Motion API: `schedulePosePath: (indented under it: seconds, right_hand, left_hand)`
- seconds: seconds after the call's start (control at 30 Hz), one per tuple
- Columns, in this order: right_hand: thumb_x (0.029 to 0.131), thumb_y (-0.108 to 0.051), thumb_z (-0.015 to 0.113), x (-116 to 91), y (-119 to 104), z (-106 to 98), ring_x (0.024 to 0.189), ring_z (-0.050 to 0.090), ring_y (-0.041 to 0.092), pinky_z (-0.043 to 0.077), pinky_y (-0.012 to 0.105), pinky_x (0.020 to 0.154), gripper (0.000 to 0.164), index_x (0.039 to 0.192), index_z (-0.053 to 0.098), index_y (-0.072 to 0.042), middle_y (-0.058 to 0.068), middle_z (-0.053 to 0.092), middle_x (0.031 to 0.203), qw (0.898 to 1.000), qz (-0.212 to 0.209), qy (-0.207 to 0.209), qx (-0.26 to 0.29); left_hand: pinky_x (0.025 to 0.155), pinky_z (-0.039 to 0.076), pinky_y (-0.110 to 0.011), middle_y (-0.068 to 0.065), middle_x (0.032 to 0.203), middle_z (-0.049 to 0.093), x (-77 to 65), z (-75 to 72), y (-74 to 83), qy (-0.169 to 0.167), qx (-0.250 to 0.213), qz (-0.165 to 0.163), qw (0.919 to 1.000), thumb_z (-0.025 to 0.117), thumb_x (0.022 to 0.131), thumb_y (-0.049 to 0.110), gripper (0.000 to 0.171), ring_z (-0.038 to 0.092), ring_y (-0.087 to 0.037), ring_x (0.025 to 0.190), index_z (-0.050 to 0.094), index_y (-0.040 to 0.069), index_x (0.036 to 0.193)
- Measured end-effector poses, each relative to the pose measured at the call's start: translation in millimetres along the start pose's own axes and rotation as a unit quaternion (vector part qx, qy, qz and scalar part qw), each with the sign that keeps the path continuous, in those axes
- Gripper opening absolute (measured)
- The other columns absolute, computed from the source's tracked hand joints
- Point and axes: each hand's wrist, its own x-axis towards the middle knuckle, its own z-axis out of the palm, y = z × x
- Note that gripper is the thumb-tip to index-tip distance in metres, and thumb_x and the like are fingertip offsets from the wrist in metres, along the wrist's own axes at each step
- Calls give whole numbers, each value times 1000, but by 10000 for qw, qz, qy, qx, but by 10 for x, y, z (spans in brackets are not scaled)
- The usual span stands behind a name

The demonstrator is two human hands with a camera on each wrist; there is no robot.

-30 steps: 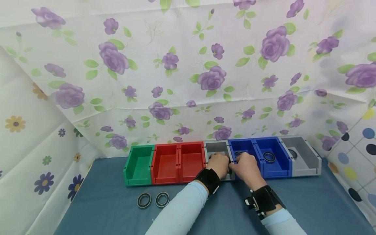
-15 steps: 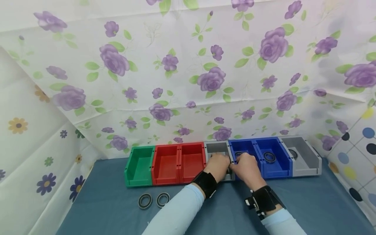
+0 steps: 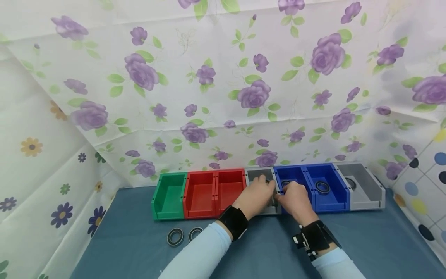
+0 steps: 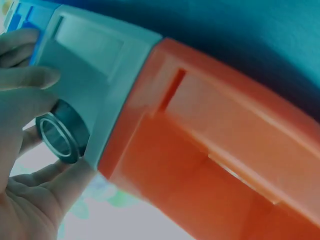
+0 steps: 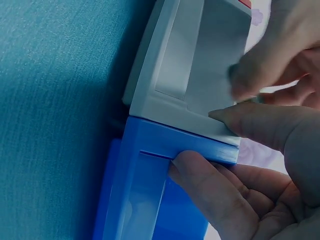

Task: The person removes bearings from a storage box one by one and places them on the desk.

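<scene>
My left hand (image 3: 256, 196) reaches into the middle grey bin (image 4: 82, 60). In the left wrist view it pinches a ball bearing (image 4: 62, 131), thumb on one side and fingers on the other, the bearing tilted inside that bin. From the head, the fingers largely hide this bearing. My right hand (image 3: 295, 201) grips the adjoining side walls of the grey bin and the blue bin (image 5: 145, 190) beside it. Its thumb lies at the grey rim and its other fingers are on the blue side. The left fingers appear blurred in the right wrist view.
Two bearings lie on the blue-grey tablecloth (image 3: 139, 240); the left bearing (image 3: 175, 237) is fully visible, the other partly behind my sleeve. A green bin (image 3: 169, 195) and two red bins (image 3: 200, 193) stand left. Further right, a blue bin holds a bearing (image 3: 322, 187), and the end grey bin (image 3: 366, 190) another.
My left hand has shifted a little left and its fingers have spread from their tighter curl inside the grey bin. The right hand keeps its hold on the walls. The head view has turned slightly.
</scene>
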Motion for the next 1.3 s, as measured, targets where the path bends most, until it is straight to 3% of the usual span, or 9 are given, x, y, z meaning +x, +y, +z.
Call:
schedulePosePath:
  seconds: [0.17, 0.3, 0.5, 0.67, 0.93, 1.13, 1.3]
  right_hand:
    - [81, -27, 69, 8, -11, -8, 48, 44, 13, 34, 27, 43, 26, 64, 60, -10, -2, 48, 55, 10000, 46, -23, 4]
    - [81, -28, 69, 9, -6, -5, 45, 39, 12, 30, 26, 41, 35, 56, 49, -13, -4, 38, 51, 10000, 57, -24, -35]
    - [81, -29, 69, 7, 4, 2, 43, 36, 11, 29, 25, 41, 41, 55, 41, -15, -5, 31, 51, 10000, 0, 26, -43]
    - [81, -29, 69, -10, 9, -1, 43, 32, 10, 27, 25, 41, 42, 55, 38, -16, -6, 27, 52, 10000, -65, 48, -38]
    - [82, -27, 68, -25, -9, -12, 44, 35, 11, 28, 25, 41, 40, 56, 41, -15, -5, 30, 53, 10000, -24, -27, 48]
    - [83, -28, 68, -30, -23, -15, 45, 36, 11, 29, 25, 41, 40, 56, 41, -15, -4, 31, 53, 9999, 36, -97, 55]
    - [82, -29, 68, -32, -17, -9, 44, 36, 11, 29, 26, 41, 41, 55, 41, -15, -5, 31, 52, 10000, -4, -35, 1]
  left_hand:
    - [79, 47, -27, -11, 122, 49, -84, -112, -83, 374, -559, -180, 9976, 53, 94, 31, 38, 51, -20, 105, 46, 19, 130]
    - [80, 46, -25, -10, 123, 46, -183, -214, -152, 967, -1134, -111, 9888, 52, 94, 31, 40, 51, -17, 102, 46, 24, 133]
    - [84, 43, -22, -13, 123, 44, -311, -330, -226, 1898, -1825, 23, 9647, 54, 93, 27, 33, 47, -17, 103, 56, 23, 127]
    - [81, 44, -22, -11, 117, 47, -427, -410, -254, 2468, -2191, -364, 9433, 58, 88, 20, 28, 50, -16, 98, 62, 20, 116]
    - [81, 43, -22, -6, 116, 48, -592, -458, -315, 2751, -2448, -998, 9244, 67, 84, 19, 36, 48, -12, 102, 61, 20, 119]
    - [83, 41, -19, -4, 120, 49, -692, -496, -332, 2870, -2814, -937, 9108, 73, 80, 19, 48, 50, -9, 104, 57, 19, 125]
    - [83, 41, -18, -1, 121, 52, -781, -521, -289, 2960, -2793, -1007, 9079, 73, 79, 28, 58, 53, -7, 104, 51, 15, 132]
